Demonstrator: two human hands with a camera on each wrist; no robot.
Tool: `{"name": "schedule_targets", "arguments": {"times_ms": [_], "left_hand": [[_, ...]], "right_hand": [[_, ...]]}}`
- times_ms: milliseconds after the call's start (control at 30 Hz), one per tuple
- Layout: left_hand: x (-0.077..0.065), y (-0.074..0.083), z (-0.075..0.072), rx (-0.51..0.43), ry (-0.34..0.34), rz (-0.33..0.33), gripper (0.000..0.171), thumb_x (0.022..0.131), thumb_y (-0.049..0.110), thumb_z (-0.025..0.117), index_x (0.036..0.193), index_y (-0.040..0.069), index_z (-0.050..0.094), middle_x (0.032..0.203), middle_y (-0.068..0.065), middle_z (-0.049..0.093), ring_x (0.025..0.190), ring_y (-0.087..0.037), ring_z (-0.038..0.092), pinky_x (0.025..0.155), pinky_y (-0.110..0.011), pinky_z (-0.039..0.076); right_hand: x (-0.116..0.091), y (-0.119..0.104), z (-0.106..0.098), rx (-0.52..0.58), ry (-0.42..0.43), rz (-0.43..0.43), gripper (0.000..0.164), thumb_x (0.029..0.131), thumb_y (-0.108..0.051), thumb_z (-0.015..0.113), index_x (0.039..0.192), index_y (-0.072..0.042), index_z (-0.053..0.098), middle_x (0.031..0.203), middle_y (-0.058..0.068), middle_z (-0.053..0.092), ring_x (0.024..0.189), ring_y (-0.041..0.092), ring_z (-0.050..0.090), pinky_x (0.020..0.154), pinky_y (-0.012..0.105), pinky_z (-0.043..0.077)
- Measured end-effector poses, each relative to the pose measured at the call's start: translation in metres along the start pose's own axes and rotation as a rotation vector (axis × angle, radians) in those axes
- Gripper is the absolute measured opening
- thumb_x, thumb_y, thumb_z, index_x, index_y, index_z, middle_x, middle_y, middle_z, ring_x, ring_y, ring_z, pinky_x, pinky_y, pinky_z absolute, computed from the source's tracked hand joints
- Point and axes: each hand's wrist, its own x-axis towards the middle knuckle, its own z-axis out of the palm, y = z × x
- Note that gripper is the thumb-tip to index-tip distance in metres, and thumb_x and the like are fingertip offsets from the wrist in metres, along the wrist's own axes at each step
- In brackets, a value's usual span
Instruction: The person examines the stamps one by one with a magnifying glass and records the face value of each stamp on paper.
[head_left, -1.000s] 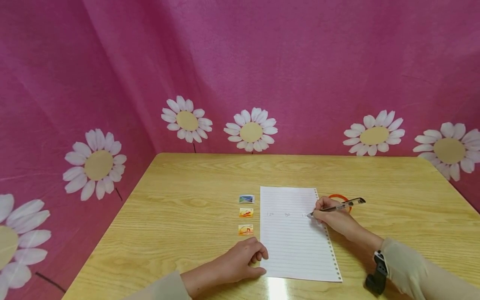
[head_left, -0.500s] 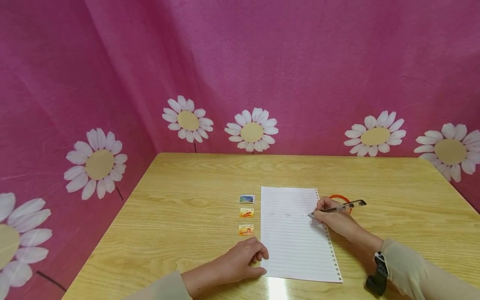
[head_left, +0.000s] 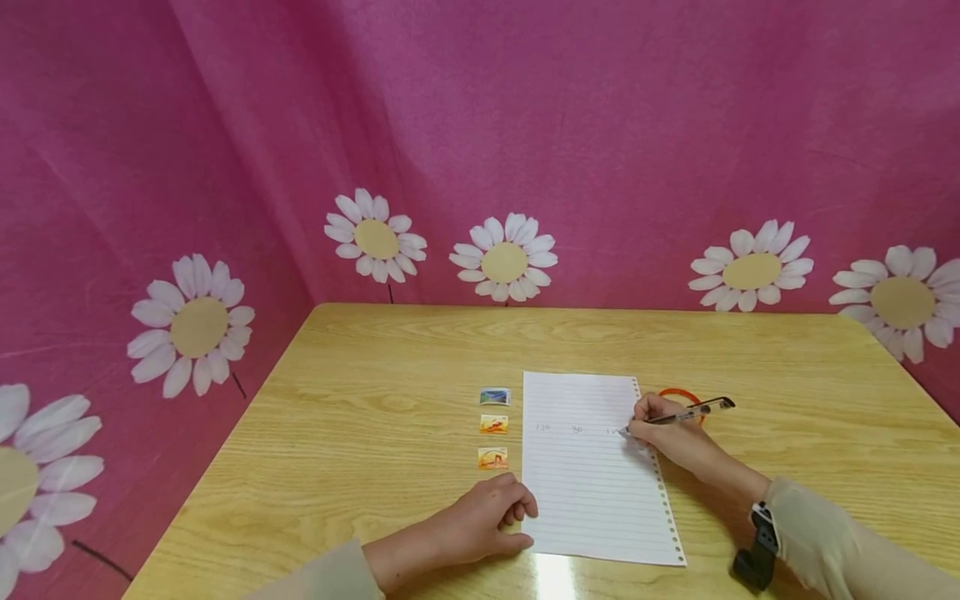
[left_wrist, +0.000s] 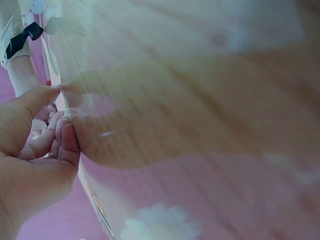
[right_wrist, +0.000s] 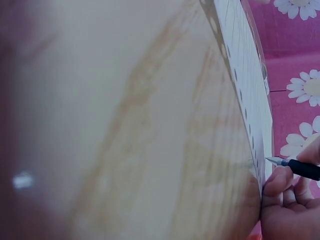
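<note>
My right hand [head_left: 675, 433] pinches a clear-barrelled gel pen [head_left: 693, 410] with a black cap on its upper end. The pen's tip is at a third number on the lined loose-leaf sheet [head_left: 592, 500], on the same row as two other pencil-thin numbers. In the right wrist view, the dark grip of the pen [right_wrist: 302, 169] shows between thumb and fingers. My left hand [head_left: 487, 517] rests on the table at the sheet's lower left edge, fingers loosely bent and thumb stretched toward the paper. The left wrist view shows the left hand [left_wrist: 40, 150] low against the tabletop.
Three small picture stamps stand in a column left of the sheet: a blue one [head_left: 495, 397], a yellow-red one [head_left: 493, 425] and another yellow-red one [head_left: 492, 458]. A red ring-shaped thing [head_left: 678, 392] lies partly behind the right hand. A pink flowered cloth [head_left: 600, 150] hangs beyond the table [head_left: 360, 400].
The pen tip has shifted slightly to the right along the third number, and the pen's angle has changed a little. My left hand stays in place.
</note>
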Motion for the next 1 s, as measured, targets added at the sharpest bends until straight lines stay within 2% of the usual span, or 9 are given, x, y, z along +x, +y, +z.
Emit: {"name": "schedule_targets", "arguments": {"times_ms": [567,1000], "left_hand": [[0.0014,-0.0013,0.0003,-0.001,-0.003,0.003,0.02,0.086,0.013,0.074,0.102,0.01,0.062,0.086,0.008,0.049,0.075,0.006,0.04,0.071,-0.009,0.041],[-0.0002,-0.0012,0.0002,-0.01,-0.002,0.009,0.02,0.086,0.012,0.074,0.102,0.01,0.062,0.087,0.007,0.049,0.076,0.006,0.04,0.072,-0.009,0.041]], "right_hand": [[0.0009,-0.0015,-0.0003,0.013,-0.009,-0.022,0.014,0.084,-0.006,0.062,0.087,-0.003,0.049,0.071,-0.002,0.048,0.061,0.006,0.046,0.054,0.021,0.038],[0.0011,0.0007,-0.0003,0.057,0.008,-0.004,0.013,0.088,-0.007,0.06,0.089,-0.001,0.048,0.072,-0.003,0.049,0.063,0.006,0.048,0.055,0.022,0.041]]}}
